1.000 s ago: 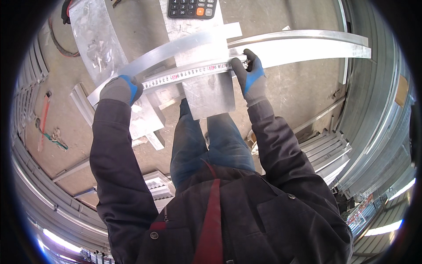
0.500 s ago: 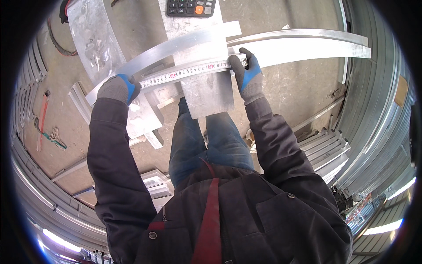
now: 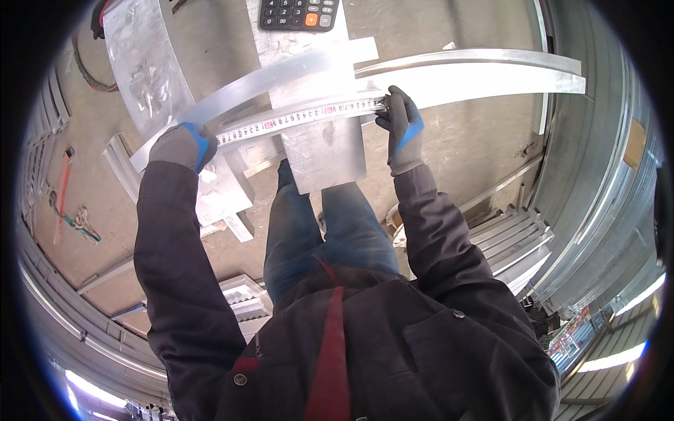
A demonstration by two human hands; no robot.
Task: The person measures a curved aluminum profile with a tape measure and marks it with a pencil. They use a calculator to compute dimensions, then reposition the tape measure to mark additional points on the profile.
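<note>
Left hand (image 3: 184,147) and right hand (image 3: 403,130) are sitting apart, both gripping the tape measure (image 3: 295,120), which is spanning a metal plate (image 3: 326,158) between them; any loosening right-hand pinch could be causing recoil

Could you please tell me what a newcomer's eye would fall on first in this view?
Most likely the white tape measure, which runs across the middle of the upper half from the gloved left hand to the gloved right hand. Next would come the glaring metal strip beyond the right hand, then the black calculator with its orange key at the top edge.
</note>
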